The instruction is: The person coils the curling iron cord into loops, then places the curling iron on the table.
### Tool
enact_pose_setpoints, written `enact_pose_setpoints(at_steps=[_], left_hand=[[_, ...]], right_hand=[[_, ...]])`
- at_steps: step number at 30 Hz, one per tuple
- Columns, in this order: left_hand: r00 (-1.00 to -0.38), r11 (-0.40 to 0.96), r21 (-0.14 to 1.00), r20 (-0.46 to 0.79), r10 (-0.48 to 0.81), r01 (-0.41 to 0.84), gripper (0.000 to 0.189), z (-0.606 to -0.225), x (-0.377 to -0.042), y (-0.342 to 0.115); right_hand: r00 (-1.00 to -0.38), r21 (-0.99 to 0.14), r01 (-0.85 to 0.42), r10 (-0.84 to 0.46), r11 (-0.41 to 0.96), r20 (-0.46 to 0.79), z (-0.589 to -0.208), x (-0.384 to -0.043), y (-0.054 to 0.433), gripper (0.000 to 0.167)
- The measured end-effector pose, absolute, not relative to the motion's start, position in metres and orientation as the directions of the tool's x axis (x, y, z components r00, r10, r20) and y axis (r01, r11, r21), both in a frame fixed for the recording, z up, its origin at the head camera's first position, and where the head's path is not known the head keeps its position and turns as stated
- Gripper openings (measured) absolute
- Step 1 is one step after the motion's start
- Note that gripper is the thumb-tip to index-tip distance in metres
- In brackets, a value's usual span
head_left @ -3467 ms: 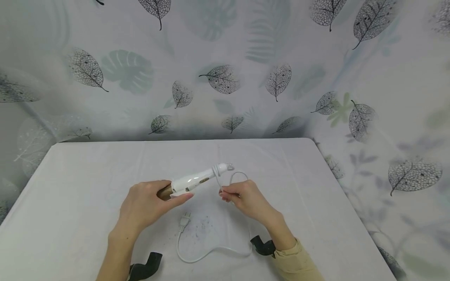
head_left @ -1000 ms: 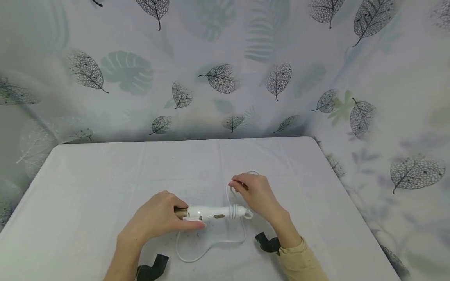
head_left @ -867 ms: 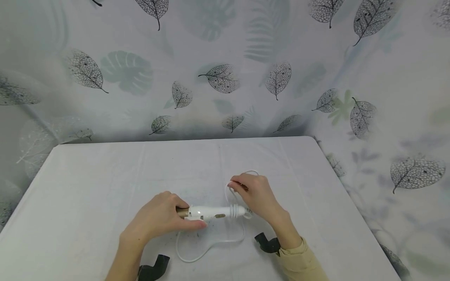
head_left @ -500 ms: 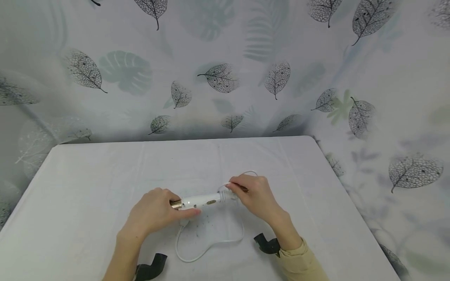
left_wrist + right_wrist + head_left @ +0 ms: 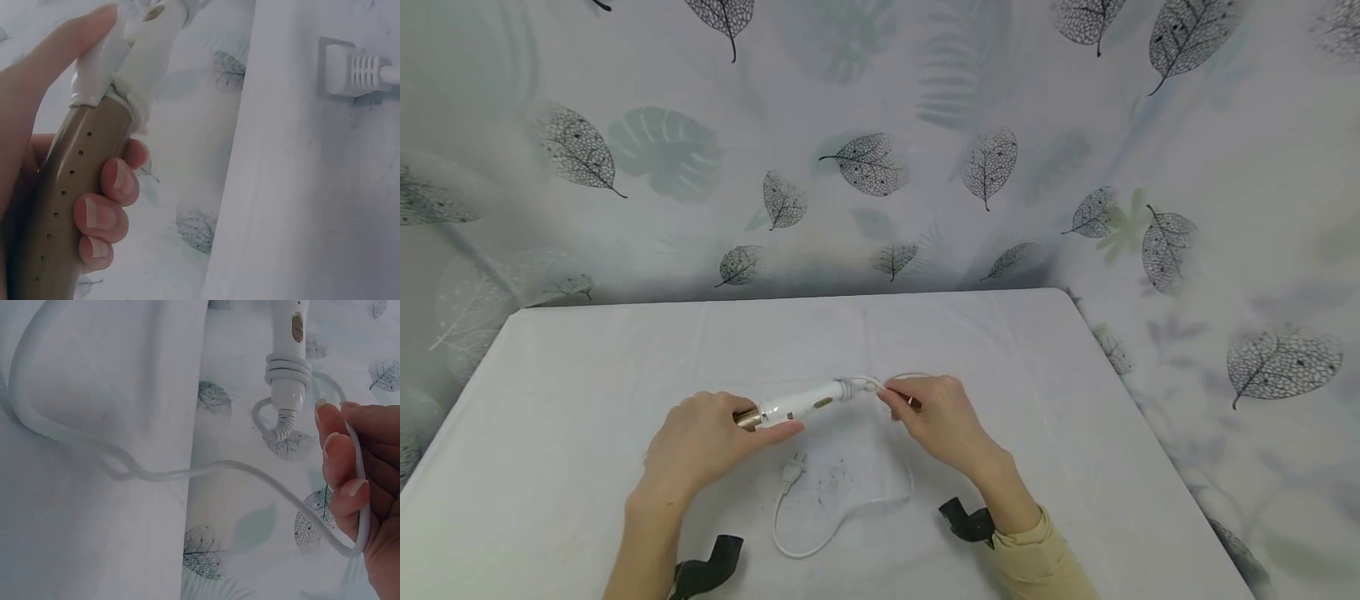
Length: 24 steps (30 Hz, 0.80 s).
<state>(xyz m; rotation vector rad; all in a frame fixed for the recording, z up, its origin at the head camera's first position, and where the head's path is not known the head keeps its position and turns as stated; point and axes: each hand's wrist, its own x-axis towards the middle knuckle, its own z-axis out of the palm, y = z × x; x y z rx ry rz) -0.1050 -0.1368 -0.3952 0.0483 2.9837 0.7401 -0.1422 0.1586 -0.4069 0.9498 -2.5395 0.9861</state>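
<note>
A white curling iron [image 5: 801,405] with a gold barrel is held above the table, its handle end pointing up and right. My left hand [image 5: 700,437] grips the barrel [image 5: 69,187], fingers curled round it; the thumb lies along the white clamp lever [image 5: 94,78]. Several turns of white power cord [image 5: 287,370] circle the narrow end of the handle. Between thumb and fingertips my right hand [image 5: 943,421] pinches the cord beside that end; a stretch of it runs down across the palm in the right wrist view. The two-pin plug [image 5: 793,469] lies on the table below the iron.
A white-covered table [image 5: 587,358] spans the area, with leaf-printed curtains [image 5: 880,100] behind and at the sides. Loose cord [image 5: 842,525] curves over the table between the forearms. Dark wrist mounts [image 5: 711,571] sit on both forearms. Small dark specks mark the cloth near the plug.
Over the last second my left hand has raised the curling iron and drawn it left, tilting its handle end upward. The plug has come into view. My right hand stays nearly in place, pinching the cord.
</note>
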Motion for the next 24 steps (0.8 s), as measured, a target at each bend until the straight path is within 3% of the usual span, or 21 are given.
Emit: enact_pose_setpoints(at_steps=[10, 18, 24], left_hand=[[-0.988, 0.89, 0.444, 0.148, 0.039, 0.102, 0.066, -0.3925, -0.1053, -0.1354], [-0.977, 0.885, 0.453, 0.212, 0.012, 0.109, 0.067, -0.3942, -0.1061, -0.1336], [-0.969, 0.851, 0.522, 0.233, -0.084, 0.052, 0.07, -0.3899, -0.103, -0.1337]], right_hand=[[-0.663, -0.517, -0.739, -0.599, 0.432, 0.448, -0.4057, -0.1403, 0.1573, 0.014], [-0.689, -0.557, -0.708, -0.599, 0.434, 0.408, -0.4061, -0.1398, 0.1568, 0.008], [-0.648, -0.532, -0.749, -0.605, 0.395, 0.463, -0.4089, -0.1398, 0.155, 0.01]])
